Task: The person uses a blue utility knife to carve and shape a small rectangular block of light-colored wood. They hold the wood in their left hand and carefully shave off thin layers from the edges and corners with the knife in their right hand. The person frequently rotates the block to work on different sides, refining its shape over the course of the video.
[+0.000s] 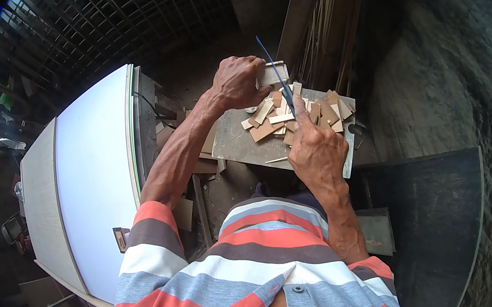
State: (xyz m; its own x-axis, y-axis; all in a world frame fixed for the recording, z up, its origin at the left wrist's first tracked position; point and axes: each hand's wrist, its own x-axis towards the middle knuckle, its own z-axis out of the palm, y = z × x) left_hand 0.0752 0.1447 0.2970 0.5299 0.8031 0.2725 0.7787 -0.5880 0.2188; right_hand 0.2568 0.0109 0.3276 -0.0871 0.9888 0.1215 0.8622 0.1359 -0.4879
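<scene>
My left hand is closed on a small pale wooden piece with a raised edge, holding it above the far left of a low board. My right hand grips the dark handle of a long, thin knife. Its bluish blade points up and to the left, crossing in front of the wooden piece. From here I cannot tell whether blade and wood touch. Beneath my hands, a loose heap of small wooden offcuts, pale and brown, lies on the grey work board.
A thin wooden stick lies near the board's front edge. To my left stands a large white panel. A dark sheet leans at the right by a rough wall. Metal grating rises behind, at the far left.
</scene>
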